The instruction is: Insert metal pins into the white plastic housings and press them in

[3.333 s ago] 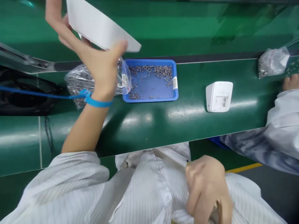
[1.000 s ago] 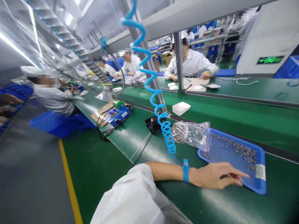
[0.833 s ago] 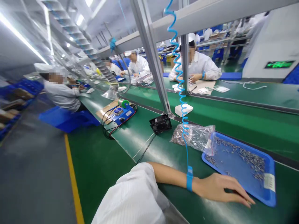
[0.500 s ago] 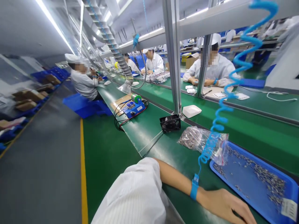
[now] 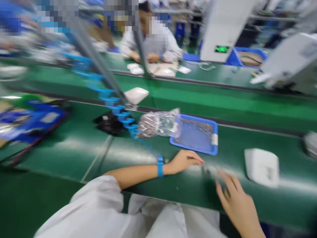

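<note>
My left hand rests on the green bench just in front of the blue tray. Its fingers are pressed together, and whatever they may hold is too small and blurred to name. A blue wrist strap with a coiled cord is on that wrist. To the right, my right hand is above the bench, blurred, with fingers apart and nothing visible in them. Small metal parts lie in the tray. A clear plastic bag of similar parts overlaps the tray's left edge.
A white plastic container stands right of the tray. Left of the bag are a black fan and a blue device. Behind them rise a metal post and a white scoop-shaped dish. A co-worker sits opposite.
The view has swung right and down toward the bench. My right hand and the white container have come into view, and my left hand now appears near the middle.
</note>
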`<state>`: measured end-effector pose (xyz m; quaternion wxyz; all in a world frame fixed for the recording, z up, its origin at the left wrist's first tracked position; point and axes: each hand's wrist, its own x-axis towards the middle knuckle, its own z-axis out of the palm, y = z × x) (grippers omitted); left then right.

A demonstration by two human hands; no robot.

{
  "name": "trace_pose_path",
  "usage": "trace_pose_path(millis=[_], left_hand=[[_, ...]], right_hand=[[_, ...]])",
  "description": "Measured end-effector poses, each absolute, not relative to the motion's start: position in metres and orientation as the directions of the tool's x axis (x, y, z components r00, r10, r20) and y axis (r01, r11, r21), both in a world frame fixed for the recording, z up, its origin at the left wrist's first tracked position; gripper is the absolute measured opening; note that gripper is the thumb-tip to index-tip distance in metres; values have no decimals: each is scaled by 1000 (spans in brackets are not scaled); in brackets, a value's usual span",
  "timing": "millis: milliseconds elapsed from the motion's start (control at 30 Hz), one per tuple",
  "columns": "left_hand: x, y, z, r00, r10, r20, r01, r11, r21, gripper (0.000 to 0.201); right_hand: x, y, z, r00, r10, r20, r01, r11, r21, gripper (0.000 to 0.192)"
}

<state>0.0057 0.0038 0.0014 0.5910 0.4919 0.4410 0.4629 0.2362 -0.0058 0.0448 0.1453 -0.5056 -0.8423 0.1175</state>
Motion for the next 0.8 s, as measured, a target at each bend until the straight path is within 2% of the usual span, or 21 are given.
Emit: trace_pose_path(millis=[67, 133, 167, 267, 367, 433, 533, 633, 700, 800], left_hand=[[6, 5, -1, 184, 977, -111, -126, 136, 983, 25], [6, 8, -3, 185, 970, -155, -161, 186, 969, 24], [5, 10, -3, 190, 966, -177, -183, 212, 960, 31], [5, 13, -1, 156, 964, -214, -183, 241, 953, 44], [5, 10, 5, 152, 968, -200, -88, 215, 973, 42], [6, 6, 8, 172, 967, -189, -56, 201, 978, 42], [8, 4, 11, 180, 969, -171, -70, 186, 980, 40], [9, 3, 11, 222, 965, -140, -97, 164, 982, 36], [9, 3, 10, 262, 962, -80, -85, 106, 991, 34], [9, 1, 11, 288, 957, 20, -43, -7, 999, 32]], right_hand=[[259, -8, 38, -163, 978, 132, 946, 193, -260, 41], [276, 1, 29, 81, 977, 198, 957, -20, -290, 46], [284, 6, 23, 192, 952, 238, 945, -114, -307, 50], [300, 19, 13, 322, 923, 212, 923, -257, -287, 60], [302, 17, 18, 299, 945, 133, 936, -263, -234, 53], [295, 8, 29, 212, 972, 103, 954, -183, -238, 44], [274, -9, 49, -15, 1000, 12, 938, 18, -345, 38], [243, -26, 62, -257, 962, -94, 840, 174, -514, 38], [224, -35, 65, -336, 928, -158, 797, 192, -572, 35], [203, -42, 63, -314, 924, -219, 811, 141, -568, 30]])
